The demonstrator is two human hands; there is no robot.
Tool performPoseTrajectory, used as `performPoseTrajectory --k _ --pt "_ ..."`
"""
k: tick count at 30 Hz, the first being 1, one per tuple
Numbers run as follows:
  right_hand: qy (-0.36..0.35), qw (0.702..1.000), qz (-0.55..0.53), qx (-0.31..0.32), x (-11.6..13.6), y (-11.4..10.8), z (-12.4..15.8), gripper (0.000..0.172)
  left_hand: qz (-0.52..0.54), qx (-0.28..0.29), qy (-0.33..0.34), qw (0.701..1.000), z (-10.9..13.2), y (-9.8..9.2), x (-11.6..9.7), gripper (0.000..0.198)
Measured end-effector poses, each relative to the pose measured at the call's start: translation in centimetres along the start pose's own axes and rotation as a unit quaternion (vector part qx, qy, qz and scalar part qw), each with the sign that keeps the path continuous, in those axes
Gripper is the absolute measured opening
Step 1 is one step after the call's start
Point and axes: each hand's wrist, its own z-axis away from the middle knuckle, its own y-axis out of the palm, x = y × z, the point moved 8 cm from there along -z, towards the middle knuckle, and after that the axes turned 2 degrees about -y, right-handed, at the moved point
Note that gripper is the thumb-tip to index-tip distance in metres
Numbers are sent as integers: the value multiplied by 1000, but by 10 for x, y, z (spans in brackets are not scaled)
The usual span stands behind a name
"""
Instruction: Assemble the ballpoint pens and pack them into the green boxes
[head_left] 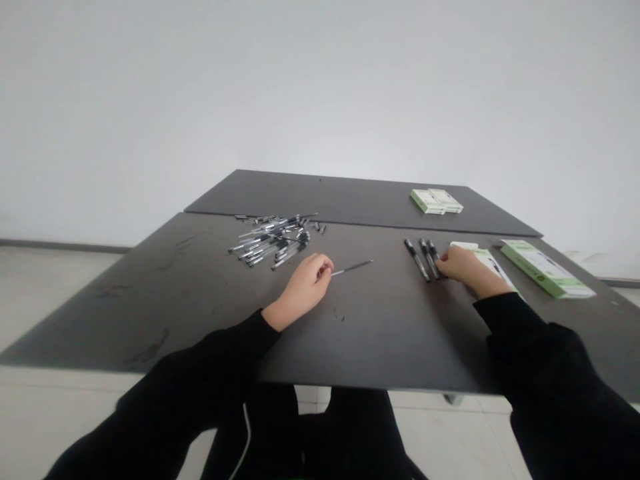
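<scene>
The left hand (pixel 305 290) is closed on a pen (pixel 353 268) above the desk (pixel 390 333), near a pile of pens (pixel 273 243). The right hand (pixel 467 267), curled, touches 3 pens (pixel 417 260); whether it grips one, I cannot tell.

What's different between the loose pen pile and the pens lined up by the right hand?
The loose pen pile is a heap of many crossed pens, while the lined-up pens are only a few, lying nearly parallel. The pile sits left of centre, the lined-up pens right of centre. The right hand touches the lined-up pens; no hand touches the pile. Both lie on the same dark tabletop.
</scene>
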Motion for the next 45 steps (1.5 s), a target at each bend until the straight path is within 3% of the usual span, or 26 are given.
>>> performPoseTrajectory --k 3,7,10,13,16,19,24,27,31,34,36,39,45 --pt "-3 1000 -9 0 2 -2 2 31 -139 6 22 990 -7 9 4 11" --pt "-23 996 -47 -73 8 -22 17 28 -281 55 9 958 -11 26 4 34" --pt "-64 989 -80 -108 30 -35 35 21 -341 86 30 936 -9 36 -2 25" --pt "-92 985 -122 -80 60 -31 51 23 -365 96 29 926 -7 40 -1 26" --pt "-147 972 -186 -2 100 -9 62 37 -354 91 11 931 -7 37 5 29" --pt "-189 929 -313 50 138 8 69 50 -304 74 11 950 -7 30 5 35" --pt "-228 797 -551 97 197 9 74 57 -237 51 64 968 -3 26 -12 36" --pt "-209 765 -604 78 214 5 65 50 -218 45 74 972 -2 17 -18 36" --pt "-164 736 -657 16 207 6 49 44 -279 -13 -4 960 -10 -30 5 32" --pt "-153 740 -655 14 198 12 43 41 -333 -29 -58 941 -14 -64 34 21" --pt "-151 754 -639 15 194 16 43 39 -357 -10 -76 931 -14 -73 50 22" --pt "-148 773 -617 5 190 18 44 39 -371 6 -74 926 -14 -71 61 25" --pt "-162 795 -584 -19 191 14 51 42 -413 34 -46 909 -15 -55 56 24"
